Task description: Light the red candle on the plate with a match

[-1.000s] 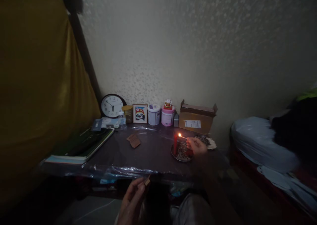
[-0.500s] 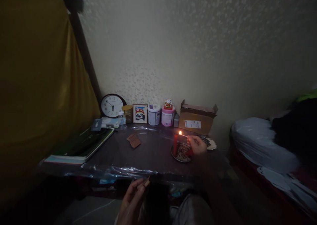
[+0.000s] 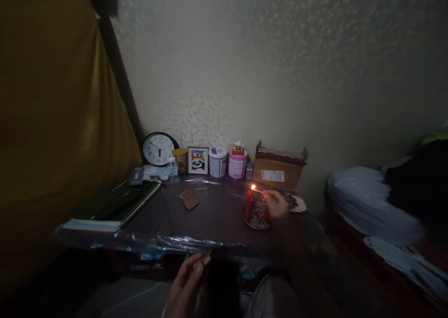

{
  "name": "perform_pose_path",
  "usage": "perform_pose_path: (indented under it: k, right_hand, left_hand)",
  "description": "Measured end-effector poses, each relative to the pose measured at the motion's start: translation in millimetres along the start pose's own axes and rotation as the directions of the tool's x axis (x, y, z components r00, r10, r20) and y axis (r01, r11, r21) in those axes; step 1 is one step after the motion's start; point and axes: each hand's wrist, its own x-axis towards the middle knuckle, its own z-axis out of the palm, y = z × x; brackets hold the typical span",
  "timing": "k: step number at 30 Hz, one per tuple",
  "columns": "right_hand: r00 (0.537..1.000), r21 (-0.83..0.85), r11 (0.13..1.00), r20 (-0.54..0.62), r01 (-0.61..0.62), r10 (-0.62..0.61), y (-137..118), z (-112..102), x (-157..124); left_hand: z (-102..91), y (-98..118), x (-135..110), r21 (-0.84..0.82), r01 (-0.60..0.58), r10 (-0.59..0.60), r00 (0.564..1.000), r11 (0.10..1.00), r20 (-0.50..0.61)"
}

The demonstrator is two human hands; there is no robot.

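Note:
My right hand (image 3: 276, 203) is closed in a pinch on a burning match (image 3: 257, 190). The match points left, and its flame is just above and beside the top of a red candle (image 3: 248, 205). The candle stands upright at the left side of a round metal dish (image 3: 257, 227) holding speckled bits. Low in front of the table's edge, my left hand (image 3: 187, 278) is closed on a small brown cardboard box (image 3: 206, 260), partly hidden by the fingers. I cannot tell whether the candle's wick is burning.
Folded brown cardboard (image 3: 189, 199) lies on the plastic-covered table (image 3: 217, 215). Matchsticks (image 3: 299, 203) lie right of my right hand. Along the wall stand a clock (image 3: 159, 149), a panda picture (image 3: 198, 160), two tubs (image 3: 218, 163) and a cardboard box (image 3: 278, 169). Books (image 3: 115, 206) lie left.
My right hand has moved slightly left, bringing the match flame closer to the candle's top. My left hand has barely moved.

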Motion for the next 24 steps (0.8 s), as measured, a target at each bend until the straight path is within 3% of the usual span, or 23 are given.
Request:
perform_pose_path:
  k: [24]
  right_hand:
    - [0.995, -0.060, 0.995, 0.052, -0.086, 0.089, 16, 7, 4]
  left_hand:
    - [1.8, 3, 0, -0.030, 0.017, -0.017, 1.000, 0.999, 0.003]
